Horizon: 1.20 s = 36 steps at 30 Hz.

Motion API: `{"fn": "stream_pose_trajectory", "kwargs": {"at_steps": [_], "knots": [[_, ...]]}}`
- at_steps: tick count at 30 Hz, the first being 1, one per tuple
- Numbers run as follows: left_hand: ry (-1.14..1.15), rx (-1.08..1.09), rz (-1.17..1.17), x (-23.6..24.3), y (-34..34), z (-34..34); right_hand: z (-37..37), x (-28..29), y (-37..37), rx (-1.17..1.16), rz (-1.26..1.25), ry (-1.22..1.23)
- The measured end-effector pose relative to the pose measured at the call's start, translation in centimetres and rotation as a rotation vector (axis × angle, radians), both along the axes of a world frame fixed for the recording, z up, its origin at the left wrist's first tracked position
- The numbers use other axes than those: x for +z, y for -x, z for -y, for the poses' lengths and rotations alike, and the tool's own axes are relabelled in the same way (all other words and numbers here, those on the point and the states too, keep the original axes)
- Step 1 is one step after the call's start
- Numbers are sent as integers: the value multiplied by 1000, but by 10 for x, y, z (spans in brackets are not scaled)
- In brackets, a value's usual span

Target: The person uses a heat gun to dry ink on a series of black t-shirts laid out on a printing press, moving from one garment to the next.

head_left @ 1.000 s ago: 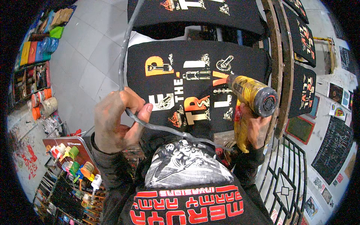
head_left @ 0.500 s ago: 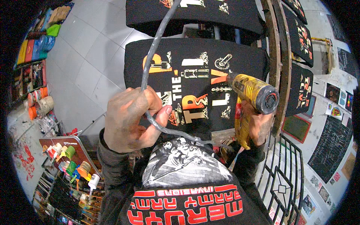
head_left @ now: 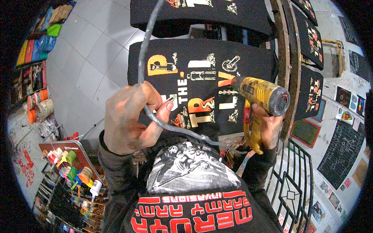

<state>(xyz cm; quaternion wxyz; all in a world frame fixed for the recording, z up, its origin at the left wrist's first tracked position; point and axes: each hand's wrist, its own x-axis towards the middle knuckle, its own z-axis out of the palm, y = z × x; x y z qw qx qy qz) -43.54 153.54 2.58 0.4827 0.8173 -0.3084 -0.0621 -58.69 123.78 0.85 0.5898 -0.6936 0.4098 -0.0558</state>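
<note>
In my right hand (head_left: 267, 131) is a yellow and dark grey heat gun (head_left: 263, 95), gripped by its handle. Its nozzle faces left, over the printed front of a black T-shirt (head_left: 143, 48) stretched flat on a board. Orange, cream and white letters with small tool and bike-part drawings cover the cloth. A grey power cable (head_left: 175, 128) curves from the gun's handle, across my front, to my left hand (head_left: 130, 120). My left thumb and fingers are closed around it, and the cable continues upward out of the picture.
Another black printed shirt (head_left: 202, 19) lies beyond, with more along the right behind a rail (head_left: 289, 58). Paint bottles (head_left: 87, 176) crowd a rack at lower left. A black metal grille (head_left: 291, 182) stands at lower right. Colourful packages (head_left: 42, 46) line the far left.
My left hand has shifted slightly left, and the upper cable has swung left with it. The heat gun has moved a little to the right and tilted.
</note>
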Motion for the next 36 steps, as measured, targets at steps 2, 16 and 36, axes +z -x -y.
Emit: {"fn": "stream_pose_trajectory", "kwargs": {"at_steps": [2, 16, 36], "knots": [[-14, -36, 7, 2, -2, 1, -1, 0, -1, -41, 19, -25], [105, -164, 179, -17, -3, -4, 5, -7, 7, -93, 14, 68], [77, -94, 180, -20, -2, -14, 10, -17, 1, 0, -61, 192]]}}
